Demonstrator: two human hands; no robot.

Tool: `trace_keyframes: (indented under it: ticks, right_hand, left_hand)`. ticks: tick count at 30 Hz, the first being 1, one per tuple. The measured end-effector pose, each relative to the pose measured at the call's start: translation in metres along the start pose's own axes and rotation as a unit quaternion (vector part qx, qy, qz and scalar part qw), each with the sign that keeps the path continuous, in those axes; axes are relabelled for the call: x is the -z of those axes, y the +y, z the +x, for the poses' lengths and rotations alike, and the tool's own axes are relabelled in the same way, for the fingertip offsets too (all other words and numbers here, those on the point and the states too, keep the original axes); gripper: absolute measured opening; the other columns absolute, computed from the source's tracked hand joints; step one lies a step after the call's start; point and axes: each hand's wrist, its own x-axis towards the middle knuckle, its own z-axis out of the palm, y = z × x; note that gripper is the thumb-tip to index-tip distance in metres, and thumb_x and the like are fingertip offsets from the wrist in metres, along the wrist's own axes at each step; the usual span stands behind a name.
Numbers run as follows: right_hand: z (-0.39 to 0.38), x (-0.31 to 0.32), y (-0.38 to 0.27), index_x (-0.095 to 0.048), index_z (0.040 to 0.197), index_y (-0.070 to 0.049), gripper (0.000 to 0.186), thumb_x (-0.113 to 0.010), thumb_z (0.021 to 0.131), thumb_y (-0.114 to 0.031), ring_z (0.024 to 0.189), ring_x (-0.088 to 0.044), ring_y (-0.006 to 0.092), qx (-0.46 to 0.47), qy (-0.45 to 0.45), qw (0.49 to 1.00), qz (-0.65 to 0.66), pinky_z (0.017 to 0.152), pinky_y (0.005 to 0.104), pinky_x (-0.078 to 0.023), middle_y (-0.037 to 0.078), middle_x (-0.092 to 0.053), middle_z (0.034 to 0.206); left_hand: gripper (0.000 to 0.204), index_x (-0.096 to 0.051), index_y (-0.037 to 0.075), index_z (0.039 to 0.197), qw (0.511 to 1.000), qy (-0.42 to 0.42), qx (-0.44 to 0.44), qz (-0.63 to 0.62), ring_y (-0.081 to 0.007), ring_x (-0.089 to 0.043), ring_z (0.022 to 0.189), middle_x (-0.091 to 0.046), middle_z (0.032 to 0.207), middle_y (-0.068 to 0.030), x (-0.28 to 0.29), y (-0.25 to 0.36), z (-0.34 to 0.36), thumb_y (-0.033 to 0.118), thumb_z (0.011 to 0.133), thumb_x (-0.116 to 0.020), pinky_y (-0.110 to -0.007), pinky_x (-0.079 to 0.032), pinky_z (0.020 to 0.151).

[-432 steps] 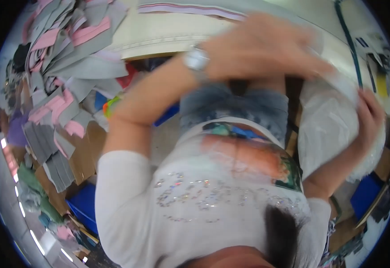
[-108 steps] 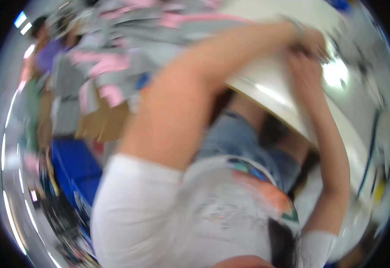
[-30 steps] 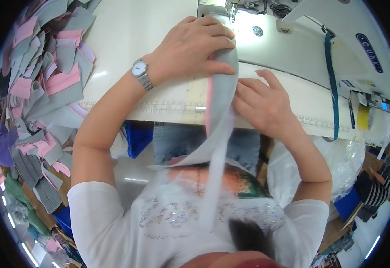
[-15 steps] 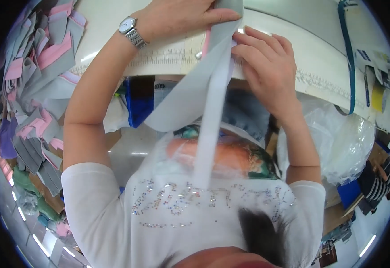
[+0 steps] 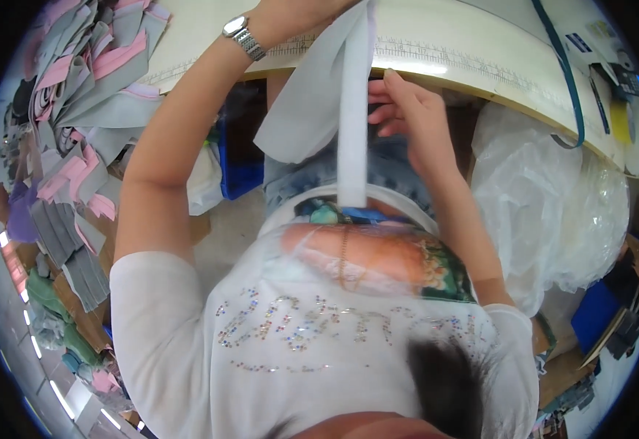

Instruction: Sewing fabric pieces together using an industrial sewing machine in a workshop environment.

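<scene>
Grey cloth (image 5: 308, 106) and a white strip (image 5: 353, 139) hang past the near edge of the table (image 5: 469, 58), trailing from the left hand (image 5: 297, 18) (fingertips cut off; grip I cannot tell). The right hand (image 5: 418, 113), fingers loosely parted beside the strip, has come off the table since earlier.

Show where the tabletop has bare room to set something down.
Free: the white tabletop between the white strip and teal band; another patch between the fabric pile and wristwatch. Crowded: under that pile, and past the band.
</scene>
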Motion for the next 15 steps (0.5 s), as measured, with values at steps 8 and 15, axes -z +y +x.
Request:
trace_keyframes:
  ticks: [8, 15]
  right_hand:
    - [0.021, -0.021, 0.006, -0.063, 0.083, -0.007, 0.029, -0.066, 0.089, -0.036, 0.047, -0.051, 0.0058, -0.093, -0.077, 0.979, 0.164, 0.04, 0.0193, -0.041, -0.001, -0.057, 0.065]
    - [0.016, -0.026, 0.013, -0.062, 0.07, -0.007, 0.028, -0.069, 0.087, -0.029, 0.043, -0.046, 0.0053, -0.08, -0.043, 0.986, 0.138, 0.039, 0.0206, -0.034, -0.002, -0.054, 0.057]
  left_hand:
    - [0.023, -0.061, 0.004, 0.101, 0.996, -0.062, 0.055, 0.023, -0.0347, -0.061, 0.094, -0.062, 0.114, -0.018, 0.015, 0.029, -0.031, 0.023, 0.092, -0.054, -0.046, -0.047, 0.083]
    - [0.028, -0.061, 0.002, 0.103, 0.99, 0.043, 0.115, -0.064, -0.0332, -0.063, 0.091, -0.06, 0.115, -0.0138, -0.002, 0.044, -0.049, 0.016, 0.08, -0.068, -0.037, -0.051, 0.077]
